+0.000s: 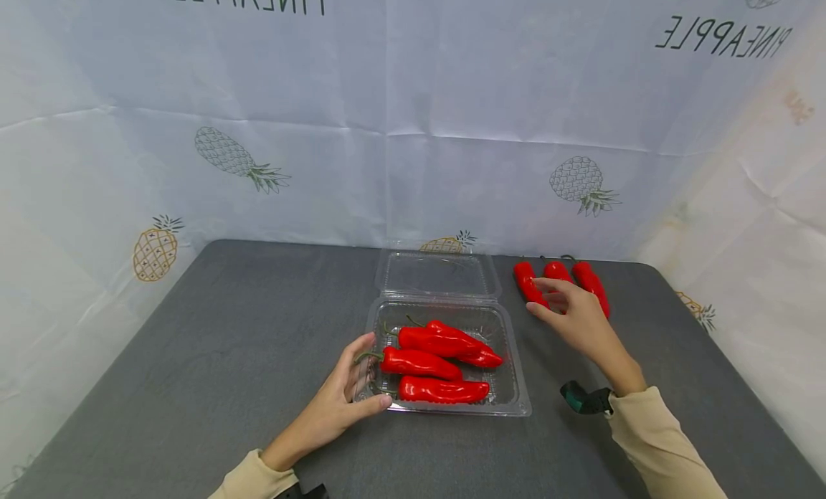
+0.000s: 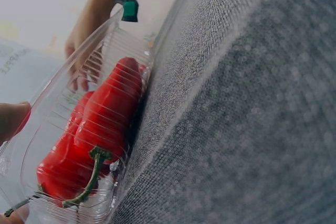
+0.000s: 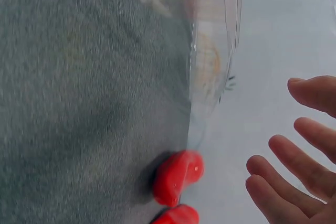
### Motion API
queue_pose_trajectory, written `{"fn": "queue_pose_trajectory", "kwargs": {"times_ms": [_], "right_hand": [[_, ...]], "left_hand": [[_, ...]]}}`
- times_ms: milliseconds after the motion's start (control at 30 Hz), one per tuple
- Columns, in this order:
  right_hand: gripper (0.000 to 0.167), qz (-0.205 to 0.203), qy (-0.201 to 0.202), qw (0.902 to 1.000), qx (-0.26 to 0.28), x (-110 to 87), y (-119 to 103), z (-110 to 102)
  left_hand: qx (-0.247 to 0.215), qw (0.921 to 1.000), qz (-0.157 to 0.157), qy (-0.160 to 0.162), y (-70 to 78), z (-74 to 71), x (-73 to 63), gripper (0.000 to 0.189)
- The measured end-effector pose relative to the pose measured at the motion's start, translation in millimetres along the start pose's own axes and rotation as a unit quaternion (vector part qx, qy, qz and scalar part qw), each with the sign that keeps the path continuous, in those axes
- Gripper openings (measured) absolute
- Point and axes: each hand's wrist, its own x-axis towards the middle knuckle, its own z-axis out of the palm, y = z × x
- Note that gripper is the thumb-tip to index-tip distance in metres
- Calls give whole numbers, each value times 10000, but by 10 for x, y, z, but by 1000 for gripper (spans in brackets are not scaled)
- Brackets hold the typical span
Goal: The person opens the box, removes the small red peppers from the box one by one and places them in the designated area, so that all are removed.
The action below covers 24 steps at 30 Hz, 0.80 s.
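Note:
A clear plastic clamshell container [image 1: 516, 391] stands on the table with its lid [image 1: 439, 275] folded back. Several red peppers [image 1: 444, 390] with green stems lie inside it, roughly side by side. My left hand [image 1: 335, 395] holds the container's near left corner, thumb at the front rim and fingers along the left side; in the left wrist view the thumb [image 2: 13, 119] shows at the rim. Over on the right, my right hand [image 1: 577, 320] hovers by three loose red peppers [image 1: 592, 287], fingers spread and nothing held. The right wrist view shows those fingers apart from a pepper [image 3: 176, 177].
The dark grey table [image 1: 226, 341] reaches back to a pale curtain [image 1: 387, 162] printed with pineapples, which also hangs along both sides. The loose peppers lie near the table's back right edge, to the right of the container's lid.

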Motion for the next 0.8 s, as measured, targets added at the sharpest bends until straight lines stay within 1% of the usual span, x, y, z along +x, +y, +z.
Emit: {"fn": "queue_pose_trajectory", "kwargs": {"times_ms": [167, 367, 533, 800], "right_hand": [[52, -64, -76, 10000, -1, -4, -85, 54], [47, -314, -163, 9993, 130, -26, -216, 97], [47, -501, -364, 9978, 249, -49, -310, 138], [47, -751, -697, 9945, 227, -86, -465, 239]], "left_hand": [[13, 10000, 17, -2, 3, -3, -6, 90], [83, 9999, 104, -62, 3, -11, 3, 88], [117, 9998, 110, -70, 9, -11, 5, 88], [102, 9999, 59, -32, 13, -6, 1, 88]]}}
